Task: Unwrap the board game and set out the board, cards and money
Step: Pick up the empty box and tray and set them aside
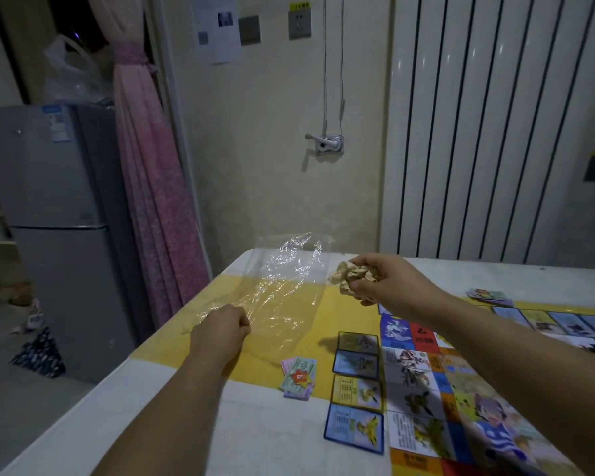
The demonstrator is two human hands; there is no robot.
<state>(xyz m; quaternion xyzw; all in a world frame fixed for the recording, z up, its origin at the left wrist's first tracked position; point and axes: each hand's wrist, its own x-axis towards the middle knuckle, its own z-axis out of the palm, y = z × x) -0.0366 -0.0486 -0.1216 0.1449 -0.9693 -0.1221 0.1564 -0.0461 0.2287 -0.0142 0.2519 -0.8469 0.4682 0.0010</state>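
Note:
My left hand (222, 329) pinches the near edge of a clear plastic wrapper (282, 283) and holds it up over the table's far left corner. To its right, my right hand (385, 278) is closed around a crumpled ball of beige paper (349, 276), held above the table. The colourful game board (468, 389) lies flat on the right. Several cards (356, 389) lie face up in a column along its left edge. A small pile of paper money (298, 377) sits left of the cards.
The table (172, 407) has a white and yellow cloth. Another small stack of cards (488, 297) lies at the board's far edge. A grey fridge (49, 218) and pink curtain (145, 183) stand to the left, a white radiator (495, 132) behind.

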